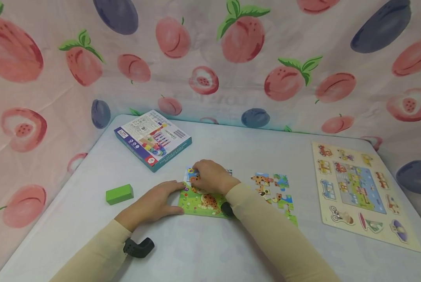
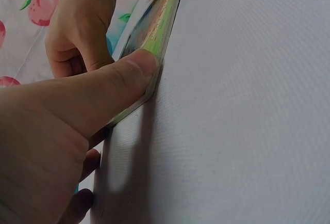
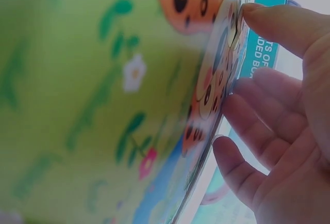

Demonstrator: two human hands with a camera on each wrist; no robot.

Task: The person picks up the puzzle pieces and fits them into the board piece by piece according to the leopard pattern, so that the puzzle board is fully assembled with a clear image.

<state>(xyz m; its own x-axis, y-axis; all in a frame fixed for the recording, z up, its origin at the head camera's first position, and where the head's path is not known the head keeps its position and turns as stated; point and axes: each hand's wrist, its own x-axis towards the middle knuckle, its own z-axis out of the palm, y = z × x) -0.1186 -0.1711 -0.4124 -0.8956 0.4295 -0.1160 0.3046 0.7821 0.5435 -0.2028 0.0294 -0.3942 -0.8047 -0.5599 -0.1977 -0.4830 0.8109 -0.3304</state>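
Note:
A jigsaw puzzle board [image 1: 193,207] with a green meadow and a spotted leopard lies flat before me. My left hand [image 1: 154,204] rests at its left side, with the thumb on the near-left corner in the left wrist view and a forefinger along the left edge. Over the board's upper left is my right hand [image 1: 212,176]. In the right wrist view, its thumb [image 3: 278,25] touches the leopard's face, and its loosely bent fingers [image 3: 258,131] reach the picture's surface. The right hand hides part of the picture in the head view.
Several loose puzzle pieces [image 1: 281,181] lie right of the board, partly behind the right sleeve. A green block [image 1: 119,194] is at the left, and a flat box [image 1: 154,139] lies behind. A wooden vehicle puzzle [image 1: 365,231] sits far right. Patterned cloth [image 1: 203,43] encloses the table.

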